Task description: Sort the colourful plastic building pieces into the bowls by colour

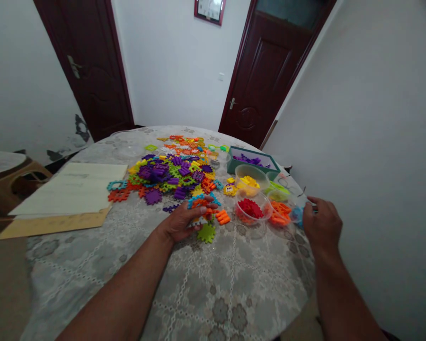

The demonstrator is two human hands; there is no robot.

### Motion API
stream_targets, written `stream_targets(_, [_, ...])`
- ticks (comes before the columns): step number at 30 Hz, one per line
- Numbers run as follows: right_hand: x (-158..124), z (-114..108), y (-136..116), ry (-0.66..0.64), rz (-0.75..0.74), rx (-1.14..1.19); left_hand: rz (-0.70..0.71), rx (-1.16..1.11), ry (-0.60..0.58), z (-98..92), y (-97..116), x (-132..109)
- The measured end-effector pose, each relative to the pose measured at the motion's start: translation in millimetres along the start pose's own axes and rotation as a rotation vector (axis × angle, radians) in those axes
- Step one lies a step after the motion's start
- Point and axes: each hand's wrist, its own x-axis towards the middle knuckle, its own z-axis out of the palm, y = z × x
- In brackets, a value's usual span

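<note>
My left hand (182, 221) is closed around a few plastic toy gears (199, 202), blue and orange, just in front of the big pile. Below its fingertips a green gear (206, 233) lies on the cloth, with an orange ribbed connector piece (222, 217) to the right. At the table's right edge my right hand (322, 222) has its fingers curled down beside a clear tub with blue pieces (298, 214). A bit of blue shows at those fingertips, but what they hold is mostly hidden.
A mixed pile of gears (170, 175) covers the table's middle. Clear tubs hold red gears (249, 208), orange pieces (279, 214) and yellow pieces (249, 183). Behind them stands a green box (275, 169) with purple pieces. Paper sheets (71, 189) lie left; a wall (376, 118) rises right.
</note>
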Motion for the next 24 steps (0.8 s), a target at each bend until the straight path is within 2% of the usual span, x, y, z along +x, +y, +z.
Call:
stream_targets(2, [-10.1,-9.2,-50.1,-0.099,-0.066,0.238,0.004,-0.004,-0.012,-1.2,-1.5,1.1])
stream_targets(6, [-34.8,-20.0,-144.5,-0.466,-0.327,0.636,-0.002,0.001,-0.033,-3.1,-4.8,2.3])
stream_targets(8, [-46.6,-16.7,-176.7,-0.594,-0.4,0.726,-0.001,-0.001,-0.019,-3.1,-5.9,2.3])
stream_targets(10, [-56.9,-7.7,-197.0,-0.648,-0.431,0.733,0.01,-0.008,0.002,-2.9,-6.7,2.5])
stream_targets(14, [-70.2,12.0,-211.5,-0.655,-0.426,0.677,0.02,-0.012,0.015,-2.4,-7.4,4.1])
stream_targets(18, [-69.7,10.6,-207.6,-0.631,-0.403,0.693,0.013,-0.043,0.025,-1.3,-6.6,5.6])
stream_targets(21, [-59.4,-1.2,-194.1,-0.557,-0.312,0.708,0.004,-0.037,0.04,-1.3,-5.5,5.9])
stream_targets(24, [-41.2,-11.9,-165.3,-0.427,-0.12,0.686,-0.02,-0.033,0.054,-2.3,-4.5,5.8])
